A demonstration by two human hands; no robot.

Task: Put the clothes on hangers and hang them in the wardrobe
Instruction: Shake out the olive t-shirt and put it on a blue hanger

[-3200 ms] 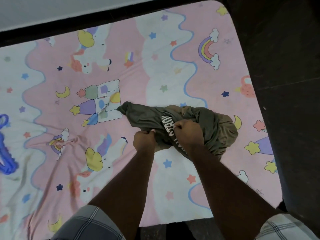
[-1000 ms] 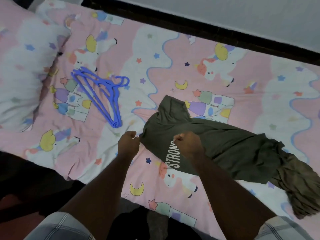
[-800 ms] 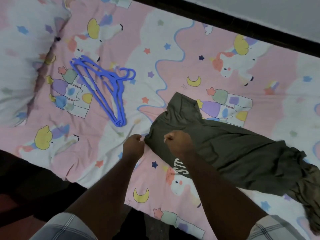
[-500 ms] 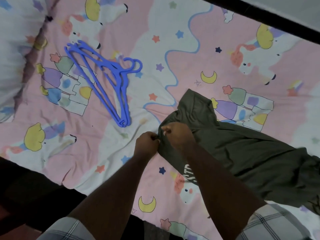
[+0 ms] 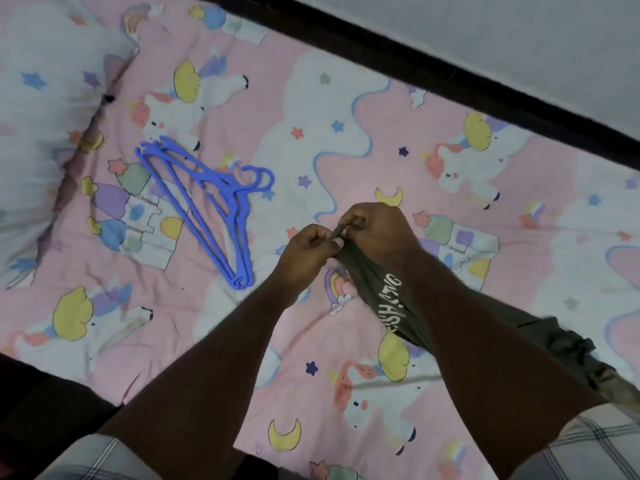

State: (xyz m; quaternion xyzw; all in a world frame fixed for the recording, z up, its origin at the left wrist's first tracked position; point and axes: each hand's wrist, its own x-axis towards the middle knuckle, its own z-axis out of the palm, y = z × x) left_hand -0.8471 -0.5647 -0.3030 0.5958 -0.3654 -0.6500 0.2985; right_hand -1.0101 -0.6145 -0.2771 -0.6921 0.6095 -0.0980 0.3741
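shirt pinched at one end, hangers off to the left

the olive t-shirt (image 5: 377, 292) trails from the fingers back and right across the bedsheet (image 5: 346, 98), its far end bunched by the right forearm. both hands clamp its near edge: left hand (image 5: 308, 252) and right hand (image 5: 377, 233), fingers curled tight, almost touching. the blue hangers (image 5: 207, 206) lie well apart on the left, nearer the left hand.

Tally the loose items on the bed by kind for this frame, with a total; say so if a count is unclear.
Olive T-shirt, pinched by left hand and right hand: 1
Blue hangers, stacked, exact number unclear: at least 2
Pillow: 1
Total: at least 4
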